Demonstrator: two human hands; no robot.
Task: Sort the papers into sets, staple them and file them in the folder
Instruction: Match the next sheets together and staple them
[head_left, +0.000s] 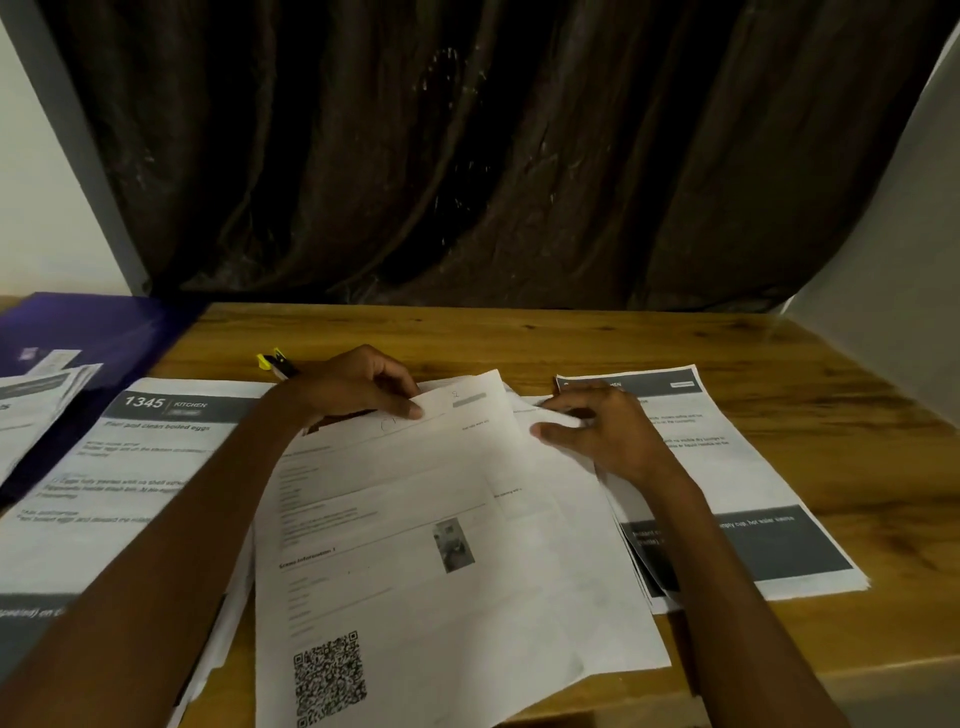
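Note:
A loose stack of printed sheets lies in the middle of the wooden table, the top one bearing a QR code and a small photo. My left hand pinches the top sheet's upper edge between thumb and fingers. My right hand holds the upper right corner of the sheets beneath, thumb on top. A "1345 KITCHEN" sheet lies to the left. Another sheet with grey bands lies to the right, partly under my right forearm. The purple folder sits at the far left.
A black and yellow stapler lies just behind my left hand, mostly hidden. More papers rest on the folder. A dark curtain hangs behind the table. A grey wall stands at the right.

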